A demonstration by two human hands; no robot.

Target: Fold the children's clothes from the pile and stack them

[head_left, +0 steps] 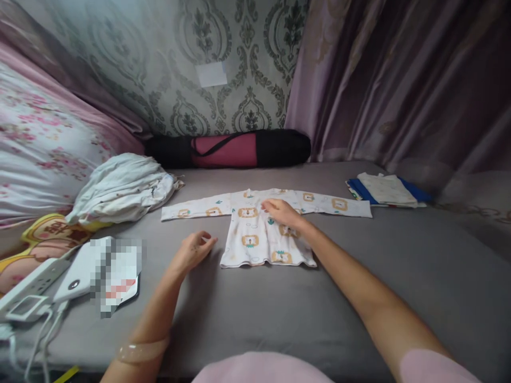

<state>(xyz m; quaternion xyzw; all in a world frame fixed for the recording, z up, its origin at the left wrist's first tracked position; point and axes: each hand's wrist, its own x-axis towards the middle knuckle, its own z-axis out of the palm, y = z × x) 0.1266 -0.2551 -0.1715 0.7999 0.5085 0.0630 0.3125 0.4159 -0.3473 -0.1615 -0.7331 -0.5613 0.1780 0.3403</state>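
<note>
A white long-sleeved child's shirt [243, 239] with a tan lion-like print and green leaf shapes lies spread out in front of me. Both its sleeves stretch straight out to the sides, and its hem is slightly wavy. Over the upper middle of the shirt is my right hand [281, 213], fingers extended and a little bent; whether they touch the cloth is hard to tell. My left hand [196, 250] hovers beside the shirt's lower left side, loosely curled with thumb and fingers apart, holding nothing.
Folded clothes [387, 190] are stacked at the right. A crumpled pale cloth heap [123, 189] lies at the left, near a power strip [35, 282] with cables and a white device [85, 268]. A black and maroon roll bag [227, 150] rests along the wall on the grey sheet [255, 314].
</note>
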